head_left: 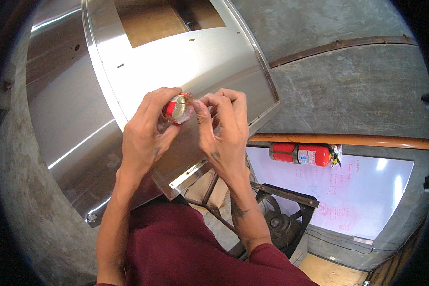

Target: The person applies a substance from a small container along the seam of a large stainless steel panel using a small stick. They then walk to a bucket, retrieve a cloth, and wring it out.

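My left hand (145, 126) is closed around a small round item (179, 110) with a silvery face and red and yellow on its side. Clear, crinkled wrapping seems to surround it; its exact kind does not show. On its right side, my right hand (226, 126) pinches at the edge with thumb and forefinger, where a bit of thin wrapping appears to be. The other right fingers are curled. Both hands are held over a large sheet-metal panel (214, 62) with a rectangular cut-out and small slots.
Another shiny metal surface (76, 105) lies to the left. To the right, a red fire extinguisher (302, 155) hangs by an orange pipe (367, 141), above a whiteboard (362, 186) with red writing. A black wheel in a metal frame (275, 222) stands beside my right forearm.
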{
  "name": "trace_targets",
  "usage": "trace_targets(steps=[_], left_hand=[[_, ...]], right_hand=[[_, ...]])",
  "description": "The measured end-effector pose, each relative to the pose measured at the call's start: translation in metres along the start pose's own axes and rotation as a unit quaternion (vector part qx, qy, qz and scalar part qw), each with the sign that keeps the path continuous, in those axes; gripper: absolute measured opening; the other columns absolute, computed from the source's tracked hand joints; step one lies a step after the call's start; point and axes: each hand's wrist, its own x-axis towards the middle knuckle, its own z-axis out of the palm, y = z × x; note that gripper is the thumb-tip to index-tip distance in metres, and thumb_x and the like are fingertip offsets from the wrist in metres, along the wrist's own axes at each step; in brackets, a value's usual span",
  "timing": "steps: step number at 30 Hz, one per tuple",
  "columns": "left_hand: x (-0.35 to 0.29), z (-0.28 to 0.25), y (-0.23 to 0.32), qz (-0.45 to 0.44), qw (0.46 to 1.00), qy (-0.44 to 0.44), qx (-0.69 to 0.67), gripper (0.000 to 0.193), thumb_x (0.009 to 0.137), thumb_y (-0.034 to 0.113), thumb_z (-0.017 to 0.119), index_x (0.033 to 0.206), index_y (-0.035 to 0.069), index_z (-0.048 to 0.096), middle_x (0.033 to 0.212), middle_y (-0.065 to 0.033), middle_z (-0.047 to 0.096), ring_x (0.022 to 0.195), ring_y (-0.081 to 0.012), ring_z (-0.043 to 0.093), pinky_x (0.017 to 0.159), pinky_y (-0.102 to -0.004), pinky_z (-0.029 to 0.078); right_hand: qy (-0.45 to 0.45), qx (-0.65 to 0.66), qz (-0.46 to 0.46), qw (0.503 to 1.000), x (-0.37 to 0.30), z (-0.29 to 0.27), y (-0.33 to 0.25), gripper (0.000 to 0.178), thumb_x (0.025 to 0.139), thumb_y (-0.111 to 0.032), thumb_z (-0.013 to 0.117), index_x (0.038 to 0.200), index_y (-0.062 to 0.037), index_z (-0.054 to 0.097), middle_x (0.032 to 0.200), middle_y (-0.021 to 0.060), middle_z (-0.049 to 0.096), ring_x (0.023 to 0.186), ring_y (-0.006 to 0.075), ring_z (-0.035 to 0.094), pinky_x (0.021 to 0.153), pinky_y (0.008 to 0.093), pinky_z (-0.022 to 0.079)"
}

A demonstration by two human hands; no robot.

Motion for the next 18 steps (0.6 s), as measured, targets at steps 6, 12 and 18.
trace_targets(steps=[6, 12, 18], left_hand=[[0.0, -0.001, 0.002, -0.025, 0.999, -0.017, -0.017, 0.067, 0.085, -0.002, 0.089, 0.147, 0.01, 0.067, 0.144, -0.015, 0.073, 0.131, -0.032, 0.074, 0.109, -0.0428, 0.062], [-0.004, 0.004, -0.003, -0.035, 0.999, 0.002, -0.033, 0.064, 0.089, -0.001, 0.09, 0.148, 0.012, 0.068, 0.139, -0.0095, 0.076, 0.12, -0.0233, 0.076, 0.097, -0.0365, 0.063], [-0.003, 0.004, -0.001, -0.048, 0.999, -0.007, -0.014, 0.063, 0.089, 0.005, 0.092, 0.147, 0.012, 0.069, 0.143, -0.0125, 0.075, 0.125, -0.029, 0.078, 0.1, -0.0409, 0.068]], right_hand=[[-0.011, 0.013, 0.028, 0.999, 0.0, 0.001, -0.001, 0.016, 0.106, -0.008, 0.078, 0.116, 0.0015, 0.071, 0.119, 0.0199, 0.058, 0.092, 0.0315, 0.067, 0.076, 0.0411, 0.059], [0.064, -0.029, -0.037, 0.997, 0.004, -0.042, 0.006, 0.012, 0.108, -0.007, 0.077, 0.111, 0.0016, 0.069, 0.112, 0.0153, 0.061, 0.085, 0.0229, 0.068, 0.075, 0.0326, 0.056], [0.14, -0.003, 0.12, 0.983, 0.011, -0.111, 0.059, 0.012, 0.115, -0.009, 0.066, 0.115, 0.0017, 0.062, 0.11, 0.0125, 0.061, 0.086, 0.0201, 0.072, 0.077, 0.0315, 0.058]])
